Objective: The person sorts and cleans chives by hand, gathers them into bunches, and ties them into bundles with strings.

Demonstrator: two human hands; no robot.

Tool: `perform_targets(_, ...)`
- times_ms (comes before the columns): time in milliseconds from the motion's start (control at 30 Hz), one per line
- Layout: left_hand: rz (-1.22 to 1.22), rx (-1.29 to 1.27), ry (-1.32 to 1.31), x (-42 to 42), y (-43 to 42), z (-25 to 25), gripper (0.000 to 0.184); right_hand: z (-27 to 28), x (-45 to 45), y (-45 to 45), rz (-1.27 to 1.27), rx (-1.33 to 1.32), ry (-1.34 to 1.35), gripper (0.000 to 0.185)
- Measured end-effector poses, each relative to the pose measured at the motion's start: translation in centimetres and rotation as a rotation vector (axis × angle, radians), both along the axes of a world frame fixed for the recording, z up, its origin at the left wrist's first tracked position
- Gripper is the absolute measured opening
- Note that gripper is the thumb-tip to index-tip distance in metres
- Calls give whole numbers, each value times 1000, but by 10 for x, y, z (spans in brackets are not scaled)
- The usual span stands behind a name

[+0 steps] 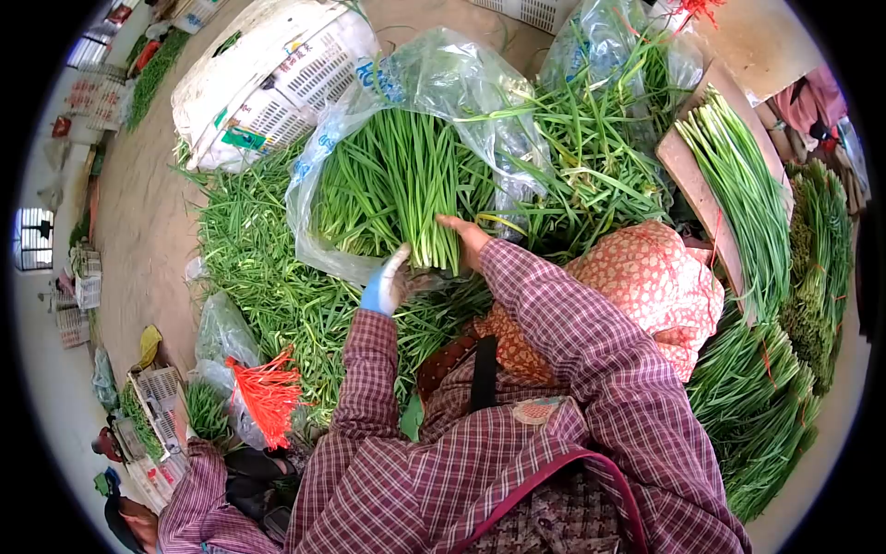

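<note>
A thick bunch of garlic chives (406, 175) lies with its cut ends toward me in the mouth of a clear plastic bag (461, 74). My left hand (386, 284), with a blue and white covering, grips the near left side of the bunch, its thumb pointing up. On the other side, my right hand (469, 242) holds the bunch near its cut ends, thumb across the stems. The other fingers of both hands are mostly hidden beneath the stems. Loose green leaves (268, 268) are spread around and under the bag.
A white crate (314, 69) stands at the upper left. Red ties (268, 392) hang at the lower left, near another person's sleeve (203, 503). At right, chives (738, 194) rest on a board, with tied bundles (752, 397) beside it. Patterned cloth (646, 286) covers my lap.
</note>
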State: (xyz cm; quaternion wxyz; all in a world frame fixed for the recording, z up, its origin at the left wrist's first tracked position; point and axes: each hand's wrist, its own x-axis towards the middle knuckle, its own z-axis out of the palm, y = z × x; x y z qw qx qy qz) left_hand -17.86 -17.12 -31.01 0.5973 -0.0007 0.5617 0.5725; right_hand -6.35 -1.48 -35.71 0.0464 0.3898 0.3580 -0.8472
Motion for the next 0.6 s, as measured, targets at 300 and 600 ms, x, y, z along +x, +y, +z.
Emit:
perform_targets(300, 79, 38, -136, 12, 11, -34, 70, 25, 0, 0, 179, 309, -150, 134)
perform_targets(600, 59, 21, 79, 13, 11, -41, 38, 28, 2, 6, 189, 407, -90, 116)
